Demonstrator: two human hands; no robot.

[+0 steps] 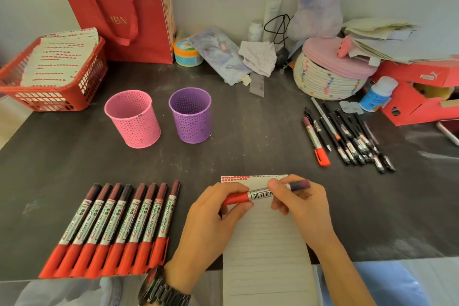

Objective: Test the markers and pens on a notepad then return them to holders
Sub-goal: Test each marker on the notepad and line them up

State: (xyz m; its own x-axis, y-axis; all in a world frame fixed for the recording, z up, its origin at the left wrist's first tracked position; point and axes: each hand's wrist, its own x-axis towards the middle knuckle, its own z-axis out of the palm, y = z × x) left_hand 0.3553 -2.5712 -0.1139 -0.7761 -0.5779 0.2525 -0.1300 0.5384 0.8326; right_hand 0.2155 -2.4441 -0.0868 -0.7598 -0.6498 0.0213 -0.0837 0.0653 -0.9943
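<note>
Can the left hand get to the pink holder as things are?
Probably yes, once it lets go: the left hand grips the red marker, but nothing stands between it and the pink holder.

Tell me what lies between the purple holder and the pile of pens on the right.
Nothing stands there. In the head view, the stretch between the purple holder and the pile of pens is bare dark tabletop.

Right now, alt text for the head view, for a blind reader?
The left hand and right hand hold one red marker level over the lined notepad. Eight markers lie in a row at left; pink holder and purple holder stand behind.
</note>
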